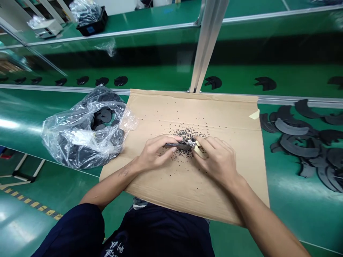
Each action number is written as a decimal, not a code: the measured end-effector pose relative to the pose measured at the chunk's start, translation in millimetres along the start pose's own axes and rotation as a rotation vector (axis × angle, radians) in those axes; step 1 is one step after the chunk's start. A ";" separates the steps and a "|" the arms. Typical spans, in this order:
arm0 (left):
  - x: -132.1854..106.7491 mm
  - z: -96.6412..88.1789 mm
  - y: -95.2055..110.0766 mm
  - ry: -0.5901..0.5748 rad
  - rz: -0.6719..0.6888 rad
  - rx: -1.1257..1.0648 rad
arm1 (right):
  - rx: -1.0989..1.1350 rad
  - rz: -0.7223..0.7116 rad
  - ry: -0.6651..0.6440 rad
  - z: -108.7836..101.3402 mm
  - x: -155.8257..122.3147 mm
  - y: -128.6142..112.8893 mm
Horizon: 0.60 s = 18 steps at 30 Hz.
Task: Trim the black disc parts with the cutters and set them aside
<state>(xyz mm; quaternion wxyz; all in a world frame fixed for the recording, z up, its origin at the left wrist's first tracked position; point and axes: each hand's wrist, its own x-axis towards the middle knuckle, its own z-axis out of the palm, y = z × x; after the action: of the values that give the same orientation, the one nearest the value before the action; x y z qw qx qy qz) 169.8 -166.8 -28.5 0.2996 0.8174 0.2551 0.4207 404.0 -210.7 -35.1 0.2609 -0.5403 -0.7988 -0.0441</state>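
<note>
A cardboard sheet [222,117] lies on a green bench [294,225], strewn with black crumbs [184,135]. Over the crumbs, small pliers [177,145] point rightward, long axis level, clamped in the left hand [157,151]. The right hand [218,160] pinches a pale strip [198,150] against their metal tip.

This is a factory workshop, set out as a production line. Long work surfaces [34,117] covered in green matting run across the room in at least 2 rows, with aluminium edge rails and an aluminium upright [207,43]. The floor [16,228] is painted green and marked with yellow-and-black hazard tape [29,203]. Black cut-out parts [292,139] lie in batches along the matting, with more in a clear plastic bag [83,132], and a black crate [91,23] stands further off.
</note>
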 end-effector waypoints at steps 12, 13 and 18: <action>143.5 -98.1 -87.9 -0.284 -0.196 0.672 | 0.045 -0.026 0.052 7.6 -4.0 2.8; 155.0 -97.4 -102.3 -0.280 -0.239 0.710 | 0.052 -0.021 0.045 7.7 -5.3 2.5; 178.9 -87.5 -145.0 -0.330 -0.278 0.702 | 0.068 0.027 0.000 7.1 -11.9 0.7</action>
<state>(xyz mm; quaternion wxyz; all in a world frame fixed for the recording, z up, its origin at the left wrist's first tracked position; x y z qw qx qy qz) 164.7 77.1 5.9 0.0936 0.8843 0.4395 0.1269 405.4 -217.9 -46.9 0.2799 -0.5419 -0.7924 -0.0134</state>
